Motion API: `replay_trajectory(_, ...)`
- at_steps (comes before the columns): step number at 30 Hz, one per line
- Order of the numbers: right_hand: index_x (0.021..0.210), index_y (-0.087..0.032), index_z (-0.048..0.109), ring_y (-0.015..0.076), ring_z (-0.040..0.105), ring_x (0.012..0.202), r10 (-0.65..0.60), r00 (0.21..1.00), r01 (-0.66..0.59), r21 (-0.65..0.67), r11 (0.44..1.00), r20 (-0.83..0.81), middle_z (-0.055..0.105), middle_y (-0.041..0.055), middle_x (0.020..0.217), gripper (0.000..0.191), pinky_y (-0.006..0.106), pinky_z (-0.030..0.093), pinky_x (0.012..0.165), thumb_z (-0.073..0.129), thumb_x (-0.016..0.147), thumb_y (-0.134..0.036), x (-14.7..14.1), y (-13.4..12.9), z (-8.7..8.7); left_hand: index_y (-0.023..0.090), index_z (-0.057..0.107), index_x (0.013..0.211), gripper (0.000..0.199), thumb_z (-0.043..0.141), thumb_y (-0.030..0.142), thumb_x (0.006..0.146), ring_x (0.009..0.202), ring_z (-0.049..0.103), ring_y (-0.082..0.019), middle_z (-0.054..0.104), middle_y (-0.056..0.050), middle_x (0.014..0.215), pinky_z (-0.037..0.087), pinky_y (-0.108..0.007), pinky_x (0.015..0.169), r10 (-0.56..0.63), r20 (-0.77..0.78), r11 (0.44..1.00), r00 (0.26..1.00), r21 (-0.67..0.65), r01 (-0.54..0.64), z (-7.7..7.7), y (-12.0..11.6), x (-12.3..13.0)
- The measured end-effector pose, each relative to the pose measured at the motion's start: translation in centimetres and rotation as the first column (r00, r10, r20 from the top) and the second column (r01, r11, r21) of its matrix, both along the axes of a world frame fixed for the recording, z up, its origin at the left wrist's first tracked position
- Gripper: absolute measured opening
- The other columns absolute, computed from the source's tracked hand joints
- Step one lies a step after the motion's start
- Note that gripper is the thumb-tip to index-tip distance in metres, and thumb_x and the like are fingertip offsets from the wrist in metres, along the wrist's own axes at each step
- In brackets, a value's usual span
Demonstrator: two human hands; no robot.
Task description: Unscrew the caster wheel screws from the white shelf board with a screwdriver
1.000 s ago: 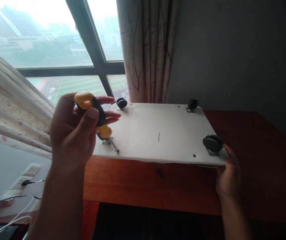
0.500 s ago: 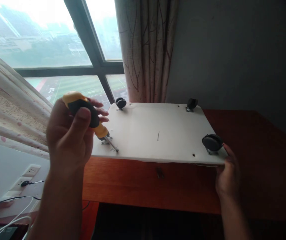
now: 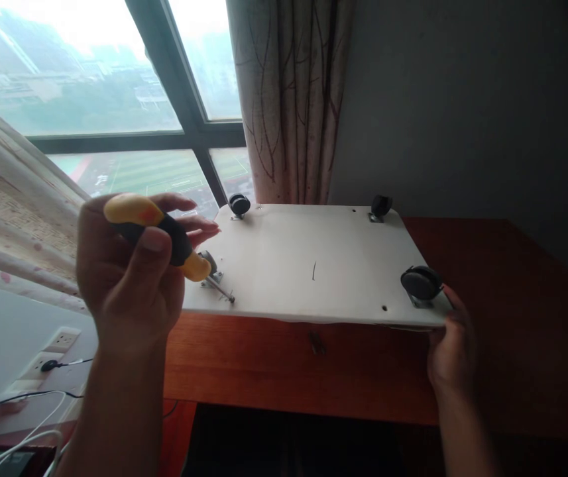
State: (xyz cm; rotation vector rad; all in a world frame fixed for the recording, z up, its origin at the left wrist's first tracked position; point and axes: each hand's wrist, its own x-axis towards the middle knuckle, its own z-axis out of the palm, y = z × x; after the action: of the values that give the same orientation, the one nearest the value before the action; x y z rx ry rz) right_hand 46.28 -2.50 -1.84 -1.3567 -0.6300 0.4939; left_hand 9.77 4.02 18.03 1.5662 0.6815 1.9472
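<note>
My left hand [image 3: 134,265] is closed round the yellow and black handle of a screwdriver [image 3: 177,248]. The screwdriver slants down to the right, its tip at a screw [image 3: 232,299] near the front left corner of a white board [image 3: 284,258]. Black casters stand at the board's corners: front left [image 3: 209,260], back left [image 3: 239,204], back right [image 3: 380,205] and front right [image 3: 421,283]. At the front right corner my right hand [image 3: 451,348] grips the edge of the board, thumb at the side and fingers partly hidden behind it.
The board lies on a reddish-brown wooden table [image 3: 244,358]. Small metal pieces [image 3: 317,343] lie in front of it. Behind are a window [image 3: 114,73] and a patterned curtain [image 3: 291,99]. Wall sockets [image 3: 62,340] and cables [image 3: 30,437] are at the lower left.
The screwdriver's handle has swung left and lower, with my left hand turning along. Its tip stays at the same spot. My right hand and the board have barely moved.
</note>
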Motion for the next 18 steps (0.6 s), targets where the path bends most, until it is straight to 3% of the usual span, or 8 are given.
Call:
replay_trajectory(2, 0.137, -0.021, 0.063, 0.0315, 0.055, 0.131, -0.004, 1.0, 0.004, 0.008, 1.0, -0.008, 0.061, 0.0082, 0.142, 0.054, 0.051, 0.045, 0.109, 0.052, 0.089, -0.042, -0.11, 0.0, 0.13, 0.023, 0.062, 0.098, 0.031, 0.085, 0.026, 0.077, 0.059, 0.067, -0.016, 0.073, -0.005, 0.1, 0.058, -0.03, 0.049, -0.002, -0.029, 1.0, 1.0, 0.001, 0.002, 0.18, -0.1, 0.0)
replay_trajectory(4, 0.138, -0.021, 0.063, 0.0314, 0.055, 0.132, -0.002, 1.0, 0.002, 0.006, 1.0, -0.005, 0.06, 0.0083, 0.143, 0.054, 0.051, 0.045, 0.109, 0.052, 0.089, -0.043, -0.22, 0.0, 0.29, 0.021, 0.064, 0.102, 0.033, 0.084, 0.034, 0.079, 0.05, 0.059, -0.013, 0.071, -0.006, 0.094, 0.05, -0.027, 0.041, -0.032, -0.024, 0.999, 0.999, -0.029, 0.032, 0.46, -0.23, 0.06)
replay_trajectory(8, 0.139, -0.021, 0.061, 0.0314, 0.055, 0.131, 0.008, 1.0, -0.008, -0.005, 1.0, 0.014, 0.06, 0.0083, 0.143, 0.055, 0.05, 0.045, 0.109, 0.051, 0.09, -0.045, -0.23, -0.03, 0.41, 0.014, 0.07, 0.116, 0.05, 0.068, 0.054, 0.087, 0.061, 0.06, -0.016, 0.066, -0.01, 0.095, 0.055, -0.03, 0.049, -0.082, 0.076, 0.984, 0.994, -0.15, 0.092, 0.8, -0.43, 0.32)
replay_trajectory(13, 0.139, -0.022, 0.062, 0.0316, 0.054, 0.132, 0.002, 1.0, -0.002, 0.008, 1.0, 0.029, 0.06, 0.0084, 0.143, 0.054, 0.049, 0.045, 0.108, 0.05, 0.091, -0.043, -0.06, 0.02, 0.07, 0.016, 0.066, 0.101, 0.023, 0.075, 0.025, 0.081, 0.072, 0.07, -0.02, 0.07, -0.009, 0.098, 0.061, -0.032, 0.061, 0.033, 0.051, 0.999, 0.998, -0.03, -0.031, 0.55, -0.19, 0.4)
replay_trajectory(15, 0.139, -0.021, 0.062, 0.0313, 0.055, 0.131, -0.002, 1.0, 0.001, 0.023, 1.0, 0.025, 0.06, 0.0085, 0.142, 0.054, 0.05, 0.044, 0.109, 0.051, 0.091, -0.043, -0.06, 0.07, -0.02, 0.021, 0.06, 0.1, 0.032, 0.08, 0.017, 0.076, 0.065, 0.069, -0.018, 0.072, -0.006, 0.101, 0.06, -0.031, 0.056, 0.05, 0.022, 0.999, 0.999, 0.019, -0.051, 0.55, -0.09, 0.33)
replay_trajectory(18, 0.14, -0.021, 0.061, 0.0312, 0.055, 0.131, 0.006, 1.0, -0.007, 0.014, 1.0, 0.019, 0.06, 0.0087, 0.143, 0.055, 0.05, 0.044, 0.109, 0.051, 0.09, -0.044, -0.14, 0.07, 0.07, 0.02, 0.061, 0.104, 0.038, 0.085, 0.03, 0.076, 0.053, 0.06, -0.013, 0.072, -0.006, 0.095, 0.051, -0.025, 0.044, 0.023, 0.026, 1.0, 0.999, -0.016, -0.023, 0.81, -0.17, 0.29)
